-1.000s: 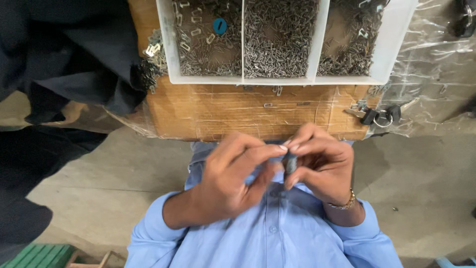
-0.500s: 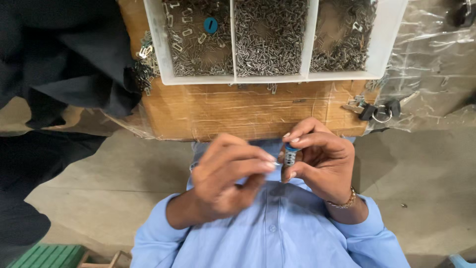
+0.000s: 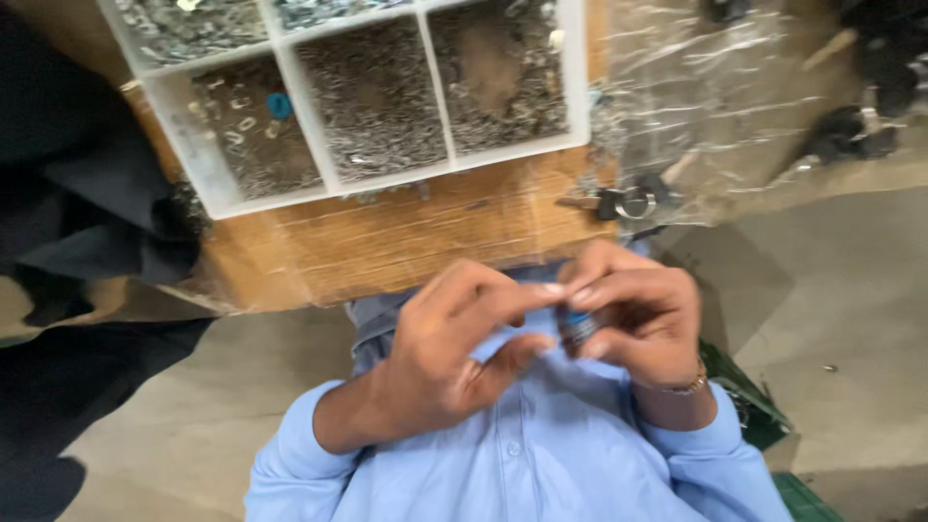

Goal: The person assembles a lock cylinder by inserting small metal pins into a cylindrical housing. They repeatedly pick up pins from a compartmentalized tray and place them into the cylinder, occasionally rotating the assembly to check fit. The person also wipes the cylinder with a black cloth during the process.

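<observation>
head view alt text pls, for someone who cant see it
Two bare hands meet over a light blue shirt, the left hand and right hand pinching a small dark part between their fingertips; the picture is blurred. Above them a white divided tray of small metal pieces sits on a wooden board.

A white divided tray (image 3: 208,188) of small metal parts sits on a wooden board (image 3: 406,237).

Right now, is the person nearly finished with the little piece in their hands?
Hard to tell. Nothing finished shows. In hand: both hands, left and right, pinch one small dark part with a blue bit; the blur hides detail. Left over: the white tray on the wooden board holds heaps of small metal pieces.
</observation>
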